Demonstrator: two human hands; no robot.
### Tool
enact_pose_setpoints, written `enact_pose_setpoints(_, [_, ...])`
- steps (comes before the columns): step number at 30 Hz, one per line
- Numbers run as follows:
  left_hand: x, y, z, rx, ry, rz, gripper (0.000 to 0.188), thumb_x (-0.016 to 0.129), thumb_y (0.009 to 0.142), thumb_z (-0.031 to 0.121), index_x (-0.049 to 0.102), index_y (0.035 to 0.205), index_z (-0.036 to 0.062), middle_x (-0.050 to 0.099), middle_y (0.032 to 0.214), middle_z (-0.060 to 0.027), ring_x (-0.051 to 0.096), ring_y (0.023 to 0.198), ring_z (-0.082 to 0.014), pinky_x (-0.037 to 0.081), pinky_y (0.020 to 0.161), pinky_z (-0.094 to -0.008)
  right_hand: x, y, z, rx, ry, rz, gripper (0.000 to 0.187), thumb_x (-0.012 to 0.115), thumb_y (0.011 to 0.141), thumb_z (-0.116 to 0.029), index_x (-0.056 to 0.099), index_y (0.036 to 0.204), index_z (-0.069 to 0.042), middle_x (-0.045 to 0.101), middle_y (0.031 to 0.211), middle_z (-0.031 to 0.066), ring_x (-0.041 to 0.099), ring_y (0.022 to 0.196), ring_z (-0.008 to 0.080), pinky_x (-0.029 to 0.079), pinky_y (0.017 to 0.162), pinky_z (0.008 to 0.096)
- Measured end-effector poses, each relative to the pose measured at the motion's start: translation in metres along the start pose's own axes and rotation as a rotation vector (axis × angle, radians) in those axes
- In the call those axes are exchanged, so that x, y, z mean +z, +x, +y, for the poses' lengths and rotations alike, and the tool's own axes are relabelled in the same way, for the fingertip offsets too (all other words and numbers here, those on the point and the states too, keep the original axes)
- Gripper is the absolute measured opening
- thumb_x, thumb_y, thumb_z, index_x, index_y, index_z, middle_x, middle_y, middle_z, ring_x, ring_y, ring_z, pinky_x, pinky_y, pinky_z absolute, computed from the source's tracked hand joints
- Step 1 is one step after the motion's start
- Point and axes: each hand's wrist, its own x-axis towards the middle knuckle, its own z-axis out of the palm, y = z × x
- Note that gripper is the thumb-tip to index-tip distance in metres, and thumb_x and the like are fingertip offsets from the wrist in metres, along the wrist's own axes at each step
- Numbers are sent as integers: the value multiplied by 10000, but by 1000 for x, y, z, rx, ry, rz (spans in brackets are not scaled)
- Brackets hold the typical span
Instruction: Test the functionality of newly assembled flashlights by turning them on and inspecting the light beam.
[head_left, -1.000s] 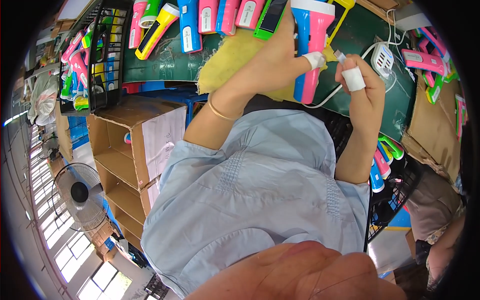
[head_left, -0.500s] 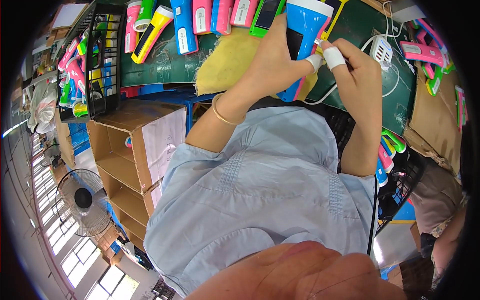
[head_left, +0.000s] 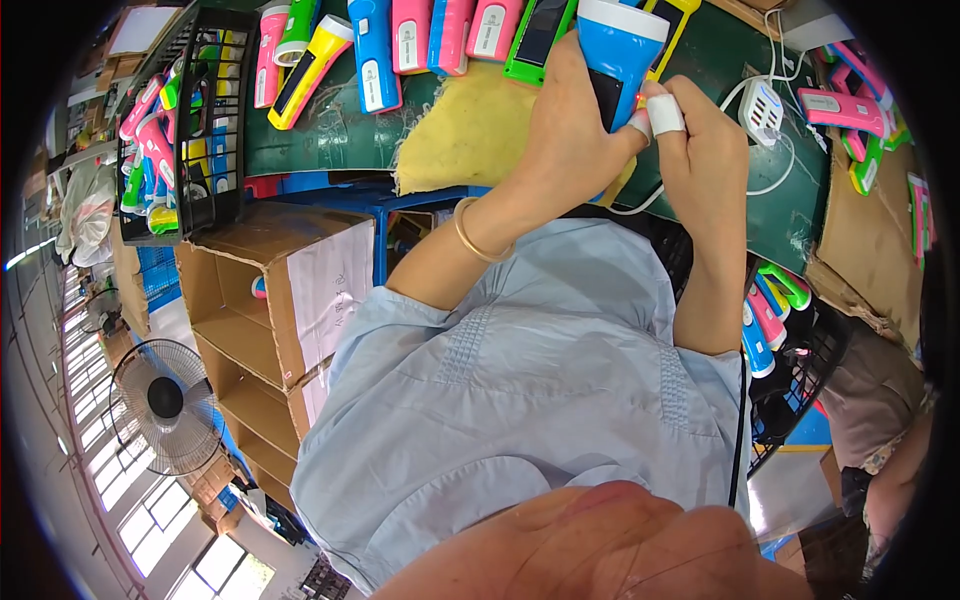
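My left hand (head_left: 565,145) is wrapped round a blue flashlight (head_left: 618,55) with a white rim and a dark panel on its body. The flashlight stands with its head away from me. At its right side my right hand (head_left: 708,165) is closed in a pinch, fingertips against the body; what they hold is hidden. White tape covers a right-hand finger and the left thumb. A white cable (head_left: 648,203) curves out below the hands. Under the left hand lies a yellow cloth (head_left: 450,140). Beyond it is a row of coloured flashlights, including a pink one (head_left: 492,30) and a yellow one (head_left: 312,70).
A white multi-port charger (head_left: 762,112) with cables sits on the green table (head_left: 330,150), right of my hands. A black basket (head_left: 210,150) of flashlights stands left. More flashlights lie at far right by cardboard (head_left: 865,240). Cardboard shelving (head_left: 240,330) and a fan (head_left: 165,397) are lower left.
Both hands have shifted slightly with the blue flashlight, whose head now sits a little lower. My right hand has moved a little left, staying at the flashlight's side.
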Motion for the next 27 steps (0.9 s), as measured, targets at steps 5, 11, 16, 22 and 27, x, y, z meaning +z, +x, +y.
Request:
enact_pose_setpoints(5, [-8,6,-5,22,-101,-153,683,725,678,154,326,1190,-56,449,1060,-239,505,957,-352,422,819,-389,-5,-11,0,-160,42,53,94,552,846,-117,582,858,-28,532,656,162,535,555,318,406,489,349])
enact_pose_setpoints(11, [-31,27,-26,-453,-1159,-251,434,611,806,99,393,1174,26,509,1043,-93,525,988,-199,432,889,-381,-37,-32,21,285,228,182,333,382,903,-45,567,1179,-55,641,901,65,553,712,75,432,622,197])
enact_pose_setpoints(16, [-10,23,-19,-354,-1470,-410,425,591,820,83,403,1198,42,519,1084,-126,533,1001,-222,432,904,-405,7,-30,21,450,758,-267,355,575,875,-228,547,1140,8,607,971,105,577,840,152,455,702,264])
enact_pose_setpoints(22, [-9,26,-1,-578,-1419,208,502,512,862,461,452,1101,23,567,915,-113,575,769,-213,492,686,-328,17,-32,10,-42,271,13,423,640,803,-204,525,1132,36,578,962,164,582,891,266,458,746,326])
enact_pose_setpoints(27, [-4,32,8,-603,-1246,45,730,177,849,657,536,797,23,554,639,-105,535,563,-206,441,521,-292,14,-15,21,326,726,-372,446,609,848,-274,536,1146,49,599,964,71,541,862,113,435,793,262])
